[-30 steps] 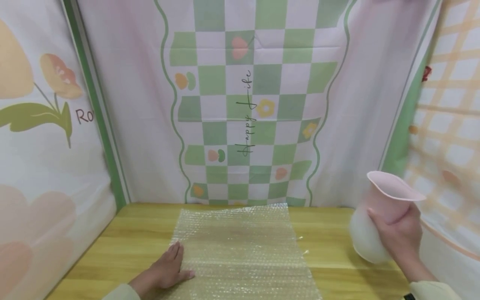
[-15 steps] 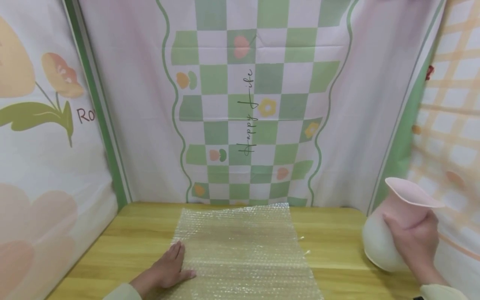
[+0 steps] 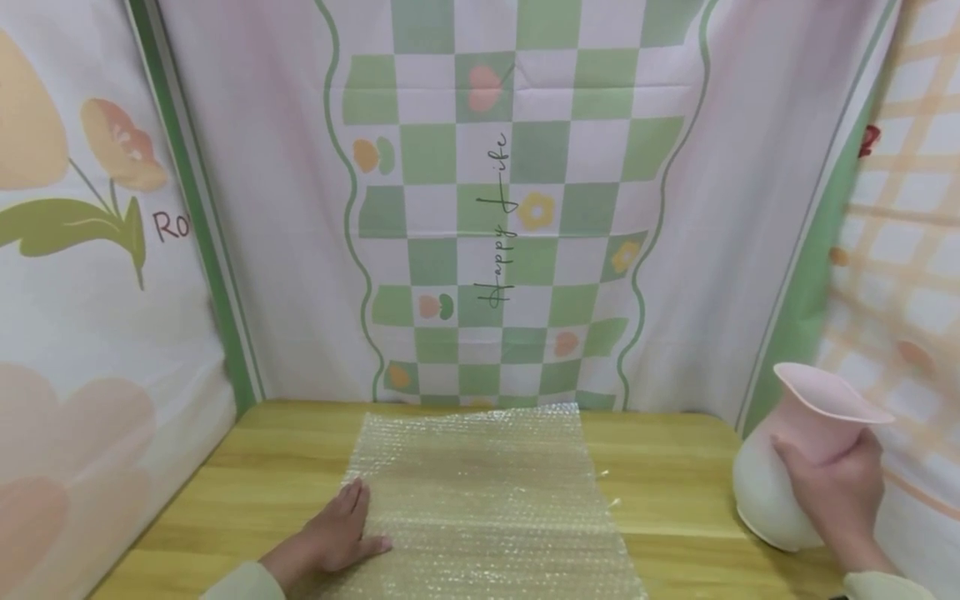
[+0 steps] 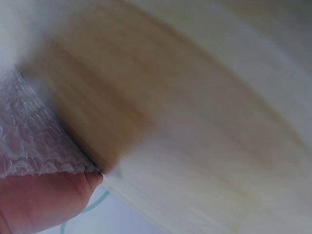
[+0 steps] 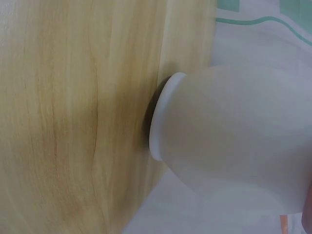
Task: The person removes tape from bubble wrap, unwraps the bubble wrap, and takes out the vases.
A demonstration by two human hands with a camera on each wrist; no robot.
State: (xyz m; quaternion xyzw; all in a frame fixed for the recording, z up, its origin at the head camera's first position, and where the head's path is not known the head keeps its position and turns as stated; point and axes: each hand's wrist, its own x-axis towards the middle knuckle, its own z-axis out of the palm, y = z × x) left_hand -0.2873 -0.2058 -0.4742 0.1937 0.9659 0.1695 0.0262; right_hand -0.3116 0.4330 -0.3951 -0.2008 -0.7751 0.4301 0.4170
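A sheet of clear bubble wrap (image 3: 487,500) lies flat over the middle of the wooden table. My left hand (image 3: 333,533) rests on its left edge with the fingers straight; in the left wrist view a finger (image 4: 46,200) shows beside the bubble wrap (image 4: 34,131). At the table's right side, my right hand (image 3: 840,492) grips the neck of a vase (image 3: 772,483), thumb on the near side. The vase is pink at its wavy rim and fades to white at the rounded body. Tilted slightly, its base (image 5: 165,117) is close over the tabletop in the right wrist view.
The wooden table (image 3: 247,492) has its far edge against a hanging cloth (image 3: 292,292) with green checks. Printed cloths also hang at the left (image 3: 97,333) and the right (image 3: 915,317), close to the vase.
My right hand has carried the vase to the right and slightly down, nearer the table's right edge. The left hand and the bubble wrap have stayed in place.
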